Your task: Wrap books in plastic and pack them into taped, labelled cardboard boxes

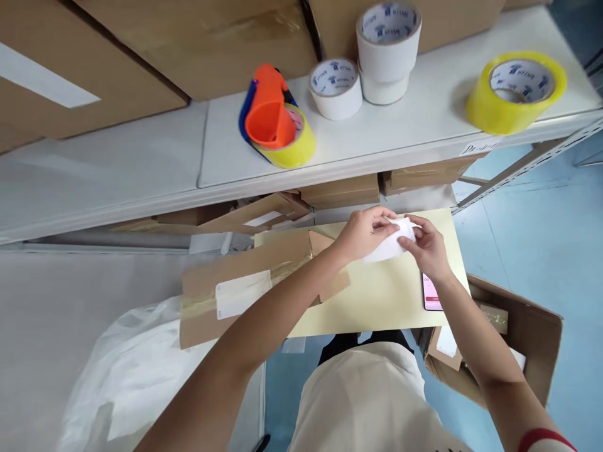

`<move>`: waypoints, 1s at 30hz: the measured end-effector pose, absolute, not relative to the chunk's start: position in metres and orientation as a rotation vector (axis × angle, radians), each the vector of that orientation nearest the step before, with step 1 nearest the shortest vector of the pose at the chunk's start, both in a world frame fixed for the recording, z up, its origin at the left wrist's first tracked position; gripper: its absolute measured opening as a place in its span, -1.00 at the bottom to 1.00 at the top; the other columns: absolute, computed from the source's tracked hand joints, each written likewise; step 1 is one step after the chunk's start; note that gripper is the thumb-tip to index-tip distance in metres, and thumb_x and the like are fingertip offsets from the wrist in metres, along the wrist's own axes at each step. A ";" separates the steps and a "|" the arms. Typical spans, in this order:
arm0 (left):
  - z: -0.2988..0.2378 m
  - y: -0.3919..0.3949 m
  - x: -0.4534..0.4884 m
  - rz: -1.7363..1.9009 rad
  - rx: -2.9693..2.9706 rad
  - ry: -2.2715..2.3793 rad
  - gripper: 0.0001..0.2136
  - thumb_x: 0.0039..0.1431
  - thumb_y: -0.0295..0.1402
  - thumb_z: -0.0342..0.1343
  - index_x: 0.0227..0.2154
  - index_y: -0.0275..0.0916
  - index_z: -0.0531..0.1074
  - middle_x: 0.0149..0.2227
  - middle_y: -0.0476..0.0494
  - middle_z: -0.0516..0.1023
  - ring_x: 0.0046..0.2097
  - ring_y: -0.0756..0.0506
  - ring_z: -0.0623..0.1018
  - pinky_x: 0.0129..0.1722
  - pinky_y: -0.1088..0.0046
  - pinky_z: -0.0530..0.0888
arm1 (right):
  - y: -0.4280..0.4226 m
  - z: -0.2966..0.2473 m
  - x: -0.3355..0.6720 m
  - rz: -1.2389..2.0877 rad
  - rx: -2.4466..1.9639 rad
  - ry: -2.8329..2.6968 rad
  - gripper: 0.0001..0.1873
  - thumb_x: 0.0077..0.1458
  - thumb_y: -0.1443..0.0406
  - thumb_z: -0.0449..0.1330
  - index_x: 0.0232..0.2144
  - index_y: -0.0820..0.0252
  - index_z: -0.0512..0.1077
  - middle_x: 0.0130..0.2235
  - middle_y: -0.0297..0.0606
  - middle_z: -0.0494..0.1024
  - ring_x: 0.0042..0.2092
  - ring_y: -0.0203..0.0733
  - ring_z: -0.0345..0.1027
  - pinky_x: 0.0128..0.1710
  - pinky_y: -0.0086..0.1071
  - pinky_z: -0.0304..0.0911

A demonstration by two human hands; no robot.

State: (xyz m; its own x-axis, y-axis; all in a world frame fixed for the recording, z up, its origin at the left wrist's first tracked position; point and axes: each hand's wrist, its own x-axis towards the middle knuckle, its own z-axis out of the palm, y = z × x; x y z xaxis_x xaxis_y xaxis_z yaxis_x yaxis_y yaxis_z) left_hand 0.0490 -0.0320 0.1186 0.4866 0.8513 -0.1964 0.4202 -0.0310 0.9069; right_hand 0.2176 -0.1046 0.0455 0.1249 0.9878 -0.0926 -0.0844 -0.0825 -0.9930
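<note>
Both hands hold a small white piece, paper-like or a flat packet (390,243), above the pale yellow tabletop (367,301). My left hand (366,233) pinches its left upper part between thumb and fingers. On the other side, the thumb and fingers of my right hand (428,245) grip its right edge. Its exact kind cannot be made out. Below my right wrist lies a phone with a pink screen (431,292), partly covered by the forearm. A cardboard box with a white label (245,294) and clear tape sits left of the hands, partly behind my left forearm.
On the grey shelf (155,147) stand an orange and blue tape dispenser (273,122), several white tape rolls (336,91) and a yellow tape roll (516,94). An open carton (532,333) with small boxes is at lower right. White plastic sacking (136,370) lies lower left.
</note>
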 end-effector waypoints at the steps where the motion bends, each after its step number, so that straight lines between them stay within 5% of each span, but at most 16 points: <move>1: 0.126 -0.040 0.041 0.502 1.608 1.067 -0.78 0.06 -0.32 0.27 -0.22 -0.23 0.51 -0.25 -0.13 0.66 -0.23 -0.10 0.64 -0.25 0.41 0.52 | -0.112 0.055 0.218 1.159 -1.286 -0.980 -0.45 -0.02 0.01 0.37 -0.03 0.04 0.38 -0.38 -0.35 0.59 -0.37 -0.19 0.46 -0.34 -0.28 0.42; 4: 0.142 -0.070 0.008 0.559 1.462 0.994 -0.66 -0.13 -0.25 0.40 -0.27 -0.23 0.51 -0.25 -0.14 0.66 -0.23 -0.12 0.63 -0.22 0.38 0.54 | -0.136 0.076 0.217 0.998 -1.303 -0.941 -0.54 0.04 0.07 0.33 -0.04 0.01 0.37 -0.35 -0.34 0.58 -0.36 -0.18 0.47 -0.35 -0.30 0.41; 8: 0.149 -0.118 -0.031 0.738 1.232 1.004 -0.67 -0.14 -0.14 0.39 -0.42 -0.21 0.44 -0.40 -0.08 0.61 -0.34 -0.07 0.60 -0.27 0.40 0.53 | -0.169 0.093 0.192 0.804 -1.326 -1.030 -0.59 0.13 0.11 0.24 0.02 -0.01 0.33 -0.36 -0.34 0.54 -0.34 -0.17 0.47 -0.34 -0.29 0.41; 14: 0.158 -0.181 -0.079 0.977 1.107 1.006 -0.70 -0.14 -0.18 0.37 -0.49 -0.19 0.37 -0.49 0.02 0.49 -0.44 0.02 0.47 -0.40 0.50 0.42 | -0.226 0.138 0.110 0.021 -1.432 -1.394 -0.33 0.08 0.17 0.31 0.21 0.03 0.23 0.10 0.03 0.45 0.16 0.18 0.34 0.03 0.11 0.34; 21: 0.171 -0.246 -0.138 1.060 0.818 0.824 -0.70 -0.19 -0.31 0.40 -0.46 -0.20 0.36 -0.48 0.08 0.47 -0.42 0.06 0.46 -0.31 0.51 0.42 | -0.277 0.168 0.007 -0.109 -1.067 -1.955 -0.59 0.22 0.43 0.16 0.06 -0.05 0.43 -0.06 -0.20 0.66 0.01 -0.08 0.54 0.06 -0.11 0.37; 30: 0.168 -0.281 -0.195 1.030 0.634 0.661 -0.55 -0.23 -0.05 0.47 -0.43 -0.25 0.42 -0.48 0.05 0.53 -0.37 0.02 0.55 -0.12 0.38 0.50 | -0.309 0.174 -0.032 -0.209 -0.967 -2.041 -0.73 0.21 0.47 0.19 -0.09 0.08 0.51 -0.12 -0.20 0.68 -0.01 -0.14 0.57 0.03 -0.22 0.40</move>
State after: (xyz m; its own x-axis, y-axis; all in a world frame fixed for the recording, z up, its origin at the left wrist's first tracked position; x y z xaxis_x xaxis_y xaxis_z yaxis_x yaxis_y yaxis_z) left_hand -0.1946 -0.2812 0.1676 0.3626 0.9118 -0.1926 -0.5548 0.3773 0.7416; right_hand -0.0316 -0.3086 0.1741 -0.3441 0.5593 0.7542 0.7003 0.6879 -0.1906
